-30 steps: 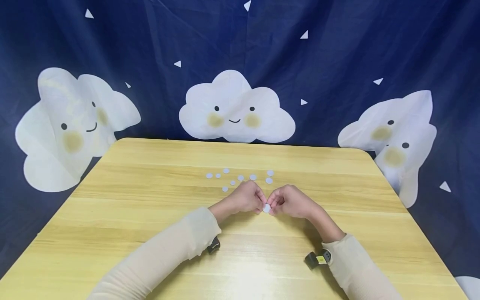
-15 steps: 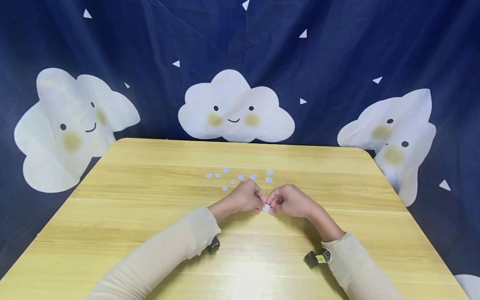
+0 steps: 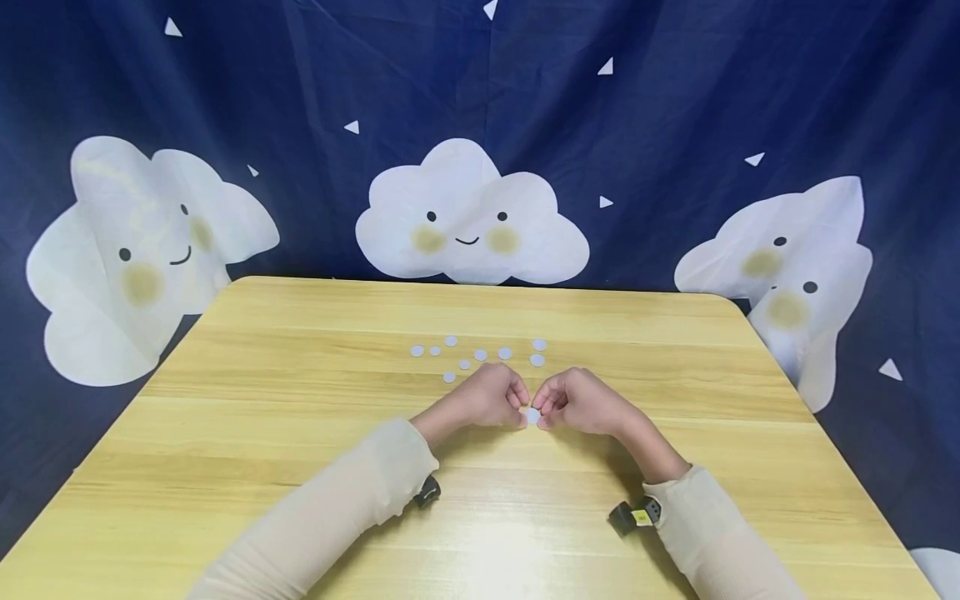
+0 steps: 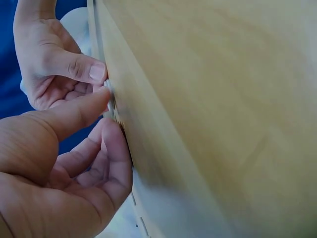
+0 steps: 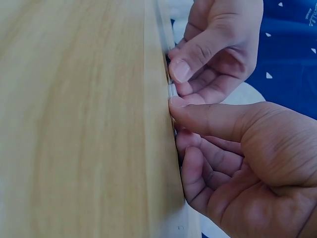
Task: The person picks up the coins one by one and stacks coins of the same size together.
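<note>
A small round white disc (image 3: pixel 533 416) lies on the table between my two hands. My left hand (image 3: pixel 497 395) has its thumb at the disc's left side and its fingers curled near the far edge. From the other side, my right hand (image 3: pixel 581 402) holds the disc by its right edge between thumb and fingers. In the right wrist view the white edge (image 5: pixel 172 90) seems to have more than one thin layer, close by both thumbs. The fingers largely cover the disc in the left wrist view.
Several similar white discs lie scattered flat beyond the hands, among them one at the left (image 3: pixel 417 351) and one at the right (image 3: pixel 540 344). The wooden table (image 3: pixel 337 533) ends at a dark blue curtain (image 3: pixel 480 75) with cloud prints.
The left fingertips have lifted slightly from the disc, with the thumb still at its edge. Right hand and scattered discs stay in place.
</note>
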`<action>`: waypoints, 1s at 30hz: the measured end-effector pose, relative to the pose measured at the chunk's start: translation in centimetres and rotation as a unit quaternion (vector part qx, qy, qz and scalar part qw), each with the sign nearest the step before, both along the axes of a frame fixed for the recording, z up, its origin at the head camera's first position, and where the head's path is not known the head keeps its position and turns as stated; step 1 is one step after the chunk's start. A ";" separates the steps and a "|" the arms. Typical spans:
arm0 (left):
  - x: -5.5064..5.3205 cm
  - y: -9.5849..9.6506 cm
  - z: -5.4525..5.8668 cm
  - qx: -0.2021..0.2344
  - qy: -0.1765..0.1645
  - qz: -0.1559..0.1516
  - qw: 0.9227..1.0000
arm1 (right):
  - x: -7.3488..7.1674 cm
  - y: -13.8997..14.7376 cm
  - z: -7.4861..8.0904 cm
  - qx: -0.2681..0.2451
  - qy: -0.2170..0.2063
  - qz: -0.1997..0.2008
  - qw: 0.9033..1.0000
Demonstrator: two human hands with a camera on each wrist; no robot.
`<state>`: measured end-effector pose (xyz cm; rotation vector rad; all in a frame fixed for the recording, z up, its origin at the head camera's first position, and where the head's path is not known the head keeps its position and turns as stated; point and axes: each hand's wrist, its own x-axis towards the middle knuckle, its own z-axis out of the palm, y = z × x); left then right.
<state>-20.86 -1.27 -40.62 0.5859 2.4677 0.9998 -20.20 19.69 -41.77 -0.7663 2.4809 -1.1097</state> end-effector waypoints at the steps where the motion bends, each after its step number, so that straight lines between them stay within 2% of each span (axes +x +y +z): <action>1: 0.0 0.0 0.0 -0.004 0.004 -0.005 1.000 | 0.0 0.0 0.0 0.000 0.000 0.000 1.000; 8: 0.4 0.3 -0.3 -0.007 0.026 -0.014 1.000 | 0.0 0.0 0.2 -0.002 0.000 -0.001 1.000; 17: 0.9 0.4 -0.4 0.008 0.020 0.000 1.000 | 0.1 0.0 0.3 0.000 -0.001 0.002 1.000; 30: 1.2 0.1 -1.4 0.029 0.020 0.013 0.999 | 0.2 -0.1 0.3 0.015 0.006 0.007 1.000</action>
